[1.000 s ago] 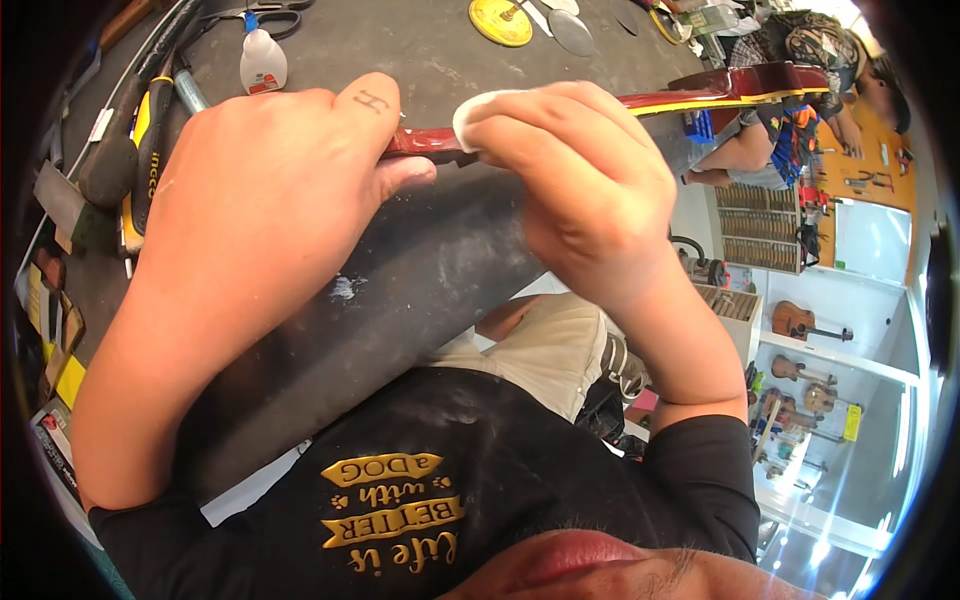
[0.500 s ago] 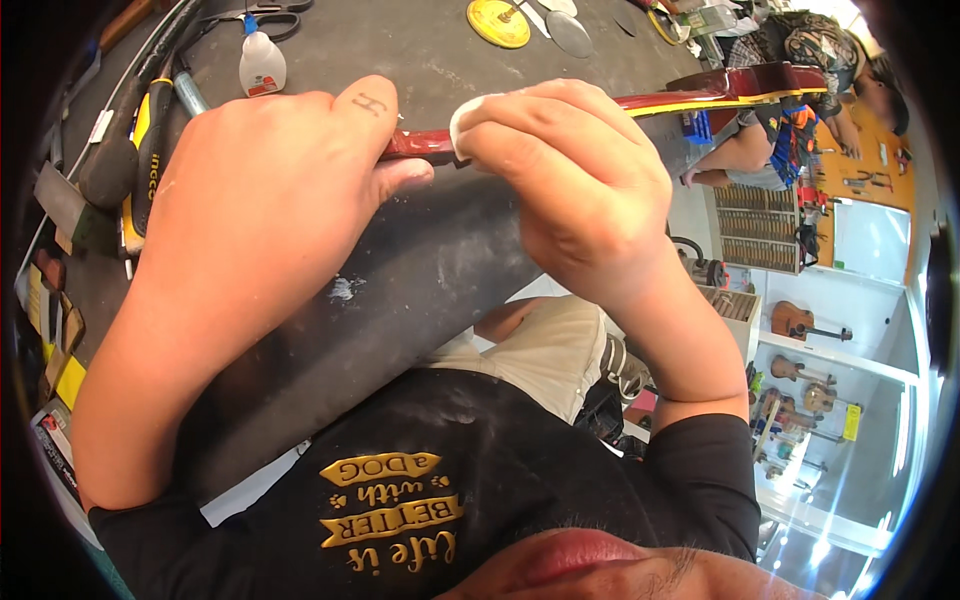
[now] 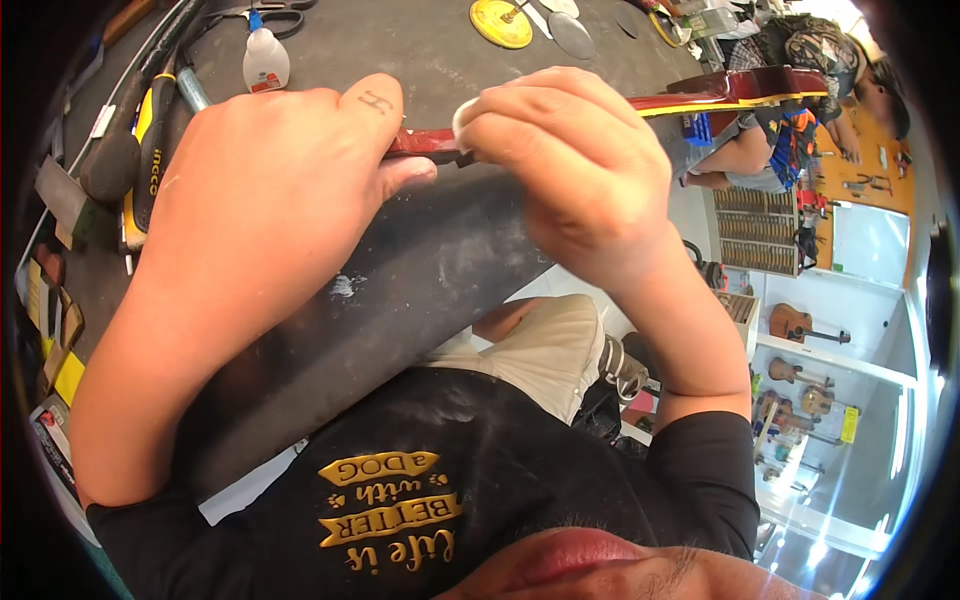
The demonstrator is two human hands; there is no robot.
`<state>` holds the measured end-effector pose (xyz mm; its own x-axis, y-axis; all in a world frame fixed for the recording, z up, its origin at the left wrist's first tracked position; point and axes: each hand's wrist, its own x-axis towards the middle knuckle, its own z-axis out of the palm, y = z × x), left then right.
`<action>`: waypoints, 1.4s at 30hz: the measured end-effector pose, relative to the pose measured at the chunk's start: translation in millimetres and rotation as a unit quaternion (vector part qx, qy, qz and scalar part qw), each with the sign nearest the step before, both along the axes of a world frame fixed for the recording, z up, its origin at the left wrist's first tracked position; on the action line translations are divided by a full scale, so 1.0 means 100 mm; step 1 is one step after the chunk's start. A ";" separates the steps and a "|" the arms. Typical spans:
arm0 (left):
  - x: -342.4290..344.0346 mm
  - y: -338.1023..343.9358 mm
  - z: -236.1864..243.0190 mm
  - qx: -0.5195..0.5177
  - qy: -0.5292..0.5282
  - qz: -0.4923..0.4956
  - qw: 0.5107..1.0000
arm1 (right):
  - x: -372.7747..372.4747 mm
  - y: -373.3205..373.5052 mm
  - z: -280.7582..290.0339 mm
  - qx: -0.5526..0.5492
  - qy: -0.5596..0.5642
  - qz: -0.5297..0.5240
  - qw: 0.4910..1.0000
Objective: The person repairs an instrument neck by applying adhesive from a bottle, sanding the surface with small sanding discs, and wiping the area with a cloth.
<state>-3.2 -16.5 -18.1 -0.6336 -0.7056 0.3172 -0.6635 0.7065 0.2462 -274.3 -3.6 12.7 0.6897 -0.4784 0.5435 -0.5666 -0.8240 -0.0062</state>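
A glossy dark-red instrument neck with a yellow edge (image 3: 720,92) stretches across the dark bench top toward the right. My left hand (image 3: 268,190) grips it near its left part, thumb showing just below the red wood. My right hand (image 3: 580,165), a little to the right, has its fingers curled around a white pad or cloth (image 3: 464,118) at the neck; most of the pad is hidden under the fingers.
Scissors (image 3: 275,18), a white squeeze bottle (image 3: 265,62), yellow-black tools (image 3: 150,150) and round discs (image 3: 500,20) lie on the bench (image 3: 400,265). Another person (image 3: 830,60) works at upper right, near a pegboard (image 3: 870,175). Guitars (image 3: 800,325) stand in a white display at right.
My right hand has shifted slightly upward over the neck, covering more of the white pad. My left hand stays in nearly the same place.
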 end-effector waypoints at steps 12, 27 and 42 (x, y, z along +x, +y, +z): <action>0.03 0.00 -0.02 0.001 0.011 -0.004 1.000 | -0.19 0.01 0.12 0.028 0.013 0.002 1.000; 0.04 0.00 0.01 -0.002 0.009 0.000 1.000 | -0.03 -0.02 0.02 -0.025 0.004 0.017 1.000; 0.02 0.01 0.03 0.017 -0.006 0.008 1.000 | -0.19 1.09 -0.15 0.049 -0.031 -0.034 0.998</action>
<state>-1.3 -15.9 -14.7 -0.6261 -0.7254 0.2860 -0.6774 0.6877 0.2613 -293.3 105.1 -2.0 0.6206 -0.5758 0.5322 -0.6176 -0.7772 -0.1207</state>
